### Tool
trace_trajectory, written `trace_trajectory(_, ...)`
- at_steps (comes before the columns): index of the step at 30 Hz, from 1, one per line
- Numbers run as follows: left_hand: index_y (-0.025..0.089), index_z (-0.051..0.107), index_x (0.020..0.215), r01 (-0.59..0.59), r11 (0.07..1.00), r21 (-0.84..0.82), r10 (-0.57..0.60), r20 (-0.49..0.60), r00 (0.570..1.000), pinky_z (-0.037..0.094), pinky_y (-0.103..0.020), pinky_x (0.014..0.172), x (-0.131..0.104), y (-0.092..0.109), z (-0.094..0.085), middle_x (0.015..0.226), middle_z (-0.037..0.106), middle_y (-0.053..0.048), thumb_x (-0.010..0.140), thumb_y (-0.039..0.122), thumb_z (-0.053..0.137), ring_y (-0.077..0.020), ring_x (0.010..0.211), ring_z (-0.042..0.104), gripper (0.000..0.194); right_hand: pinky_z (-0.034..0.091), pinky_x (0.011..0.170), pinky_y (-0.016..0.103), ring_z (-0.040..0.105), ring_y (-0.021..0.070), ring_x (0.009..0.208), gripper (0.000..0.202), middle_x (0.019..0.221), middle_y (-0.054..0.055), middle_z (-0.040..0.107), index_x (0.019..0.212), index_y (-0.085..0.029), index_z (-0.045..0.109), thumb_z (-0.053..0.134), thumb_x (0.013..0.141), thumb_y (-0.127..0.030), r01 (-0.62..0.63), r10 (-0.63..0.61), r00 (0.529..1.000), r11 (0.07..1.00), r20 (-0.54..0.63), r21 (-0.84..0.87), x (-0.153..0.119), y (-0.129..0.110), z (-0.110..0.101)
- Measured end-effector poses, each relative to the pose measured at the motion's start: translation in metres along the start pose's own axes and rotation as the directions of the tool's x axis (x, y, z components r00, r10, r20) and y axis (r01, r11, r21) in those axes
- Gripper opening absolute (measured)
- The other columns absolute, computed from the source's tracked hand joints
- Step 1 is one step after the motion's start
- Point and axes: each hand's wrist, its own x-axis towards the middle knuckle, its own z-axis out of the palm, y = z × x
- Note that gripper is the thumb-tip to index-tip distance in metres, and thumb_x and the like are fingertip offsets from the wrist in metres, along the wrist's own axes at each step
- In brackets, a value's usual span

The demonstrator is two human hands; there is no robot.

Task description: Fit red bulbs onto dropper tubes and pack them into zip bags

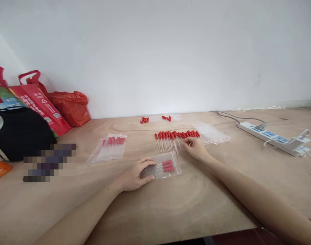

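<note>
My left hand (138, 173) rests on the table, thumb and fingers gripping the left end of a clear zip bag (177, 168). Inside that bag lie several droppers (168, 165) with red rubber bulbs pointing right. Behind it stretches a row of loose droppers (167, 135), bulbs away from me and thin clear tips toward me. At the right part of this row, my right hand (195, 147) has thumb and forefinger pinched on a dropper (179, 144); the fingers partly hide it. To the left, more red-bulbed droppers (117, 140) lie in or on clear bags (99, 154); which, I cannot tell.
Flat zip bags (216, 136) lie right of the row. Small red bulbs (144, 120) and more bagging sit near the wall. A white power strip (270, 136) with cables is at right. A black bag (19, 132), red bags (71, 105) and a blurred object (50, 161) stand left.
</note>
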Motion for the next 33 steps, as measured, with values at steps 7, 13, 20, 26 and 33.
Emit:
trace_trajectory(7, 0.023, 0.048, 0.114, 0.005, 1.0, -0.005, -0.005, 0.013, 1.0, 0.036, -0.036, 0.095, -0.001, 0.002, -0.002, 0.12, 0.046, -0.006, 0.079, 0.034, 0.052, -0.0206, 0.11, 0.044, 0.037, 0.041, 0.072, 0.027, 0.056, 0.0205, 0.09, 0.029, 0.1, 0.009, 0.06, 0.097, -0.02, 0.063, 0.044, 0.078, -0.029, -0.157, 0.107, 0.985, 0.873, -0.132, -0.462, 0.052, 0.022, -0.008)
trace_trajectory(13, 0.024, 0.048, 0.114, 0.003, 1.0, -0.021, -0.003, 0.007, 1.0, 0.036, -0.037, 0.094, -0.001, 0.002, -0.001, 0.12, 0.047, -0.005, 0.078, 0.034, 0.053, -0.021, 0.11, 0.045, 0.037, 0.04, 0.07, 0.027, 0.057, 0.0196, 0.087, 0.025, 0.101, 0.009, 0.055, 0.092, -0.022, 0.065, 0.045, 0.078, -0.029, -0.142, 0.111, 0.99, 0.857, -0.092, -0.496, 0.058, 0.023, -0.001)
trace_trajectory(20, 0.023, 0.048, 0.115, 0.006, 1.0, -0.008, -0.006, 0.022, 1.0, 0.036, -0.036, 0.095, -0.001, 0.003, -0.002, 0.121, 0.046, -0.006, 0.079, 0.034, 0.052, -0.021, 0.111, 0.044, 0.038, 0.04, 0.069, 0.026, 0.056, 0.0188, 0.086, 0.023, 0.095, 0.01, 0.058, 0.089, -0.017, 0.06, 0.04, 0.08, -0.025, -0.174, 0.135, 0.984, 0.844, -0.113, -0.507, 0.059, 0.02, -0.001)
trace_trajectory(26, 0.023, 0.048, 0.115, 0.0, 1.0, 0.001, 0.0, 0.022, 1.0, 0.036, -0.036, 0.095, 0.0, 0.003, -0.002, 0.12, 0.046, -0.006, 0.079, 0.034, 0.052, -0.0206, 0.111, 0.044, 0.037, 0.041, 0.067, 0.029, 0.056, 0.022, 0.087, 0.027, 0.097, 0.011, 0.058, 0.088, -0.017, 0.057, 0.041, 0.08, -0.037, -0.211, 0.158, 0.977, 0.824, -0.144, -0.526, 0.049, 0.017, -0.008)
trace_trajectory(33, 0.023, 0.048, 0.114, -0.002, 1.0, -0.015, 0.002, 0.015, 1.0, 0.037, -0.034, 0.094, 0.0, 0.003, -0.002, 0.118, 0.047, -0.005, 0.079, 0.033, 0.053, -0.0199, 0.109, 0.045, 0.037, 0.042, 0.07, 0.037, 0.056, 0.0286, 0.091, 0.027, 0.1, 0.017, 0.057, 0.093, -0.013, 0.058, 0.041, 0.079, -0.029, -0.25, 0.224, 0.967, 0.769, -0.119, -0.588, 0.038, 0.011, -0.003)
